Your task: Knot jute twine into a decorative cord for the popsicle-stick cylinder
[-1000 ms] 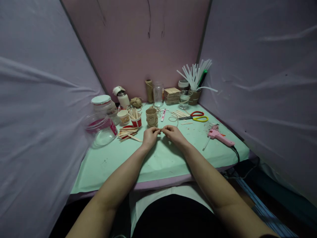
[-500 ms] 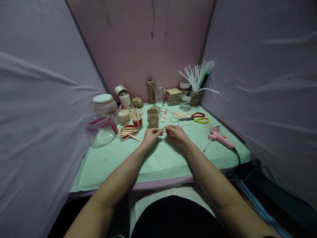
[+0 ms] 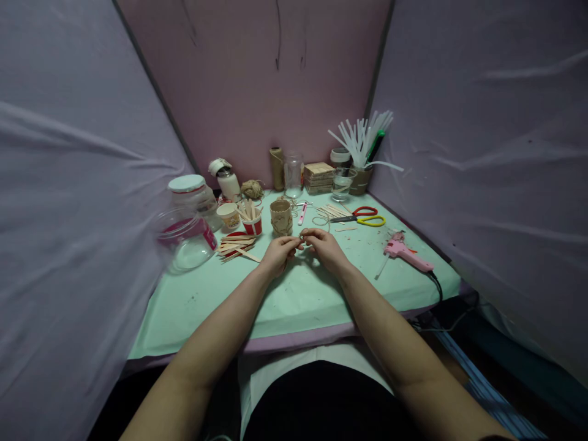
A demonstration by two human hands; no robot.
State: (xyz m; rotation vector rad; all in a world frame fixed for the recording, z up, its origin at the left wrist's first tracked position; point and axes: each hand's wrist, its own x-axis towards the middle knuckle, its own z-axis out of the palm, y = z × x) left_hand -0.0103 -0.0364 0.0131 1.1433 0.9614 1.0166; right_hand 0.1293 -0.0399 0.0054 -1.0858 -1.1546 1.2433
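My left hand (image 3: 280, 254) and my right hand (image 3: 323, 246) meet over the front middle of the table. Both have their fingertips pinched together on a thin piece of twine (image 3: 301, 237), most of it hidden by the fingers. A loose loop of similar cord lies just beyond my right hand. Right behind my left hand stands a small tan cup (image 3: 281, 218), upright, with twine-like decoration around its side. Neither hand visibly grips the cup.
Craft sticks (image 3: 236, 246) and a red cup of sticks (image 3: 252, 225) are at left, beside clear jars (image 3: 190, 252). To the right lie scissors (image 3: 362, 217) and a pink glue gun (image 3: 407, 254) with a cable. Behind stand a twine ball (image 3: 252, 188), coasters (image 3: 319, 177) and glue sticks (image 3: 361, 144).
My hands have drawn closer together, and my right fingers have curled in over the twine at my left fingertips. The whole view has shifted slightly.
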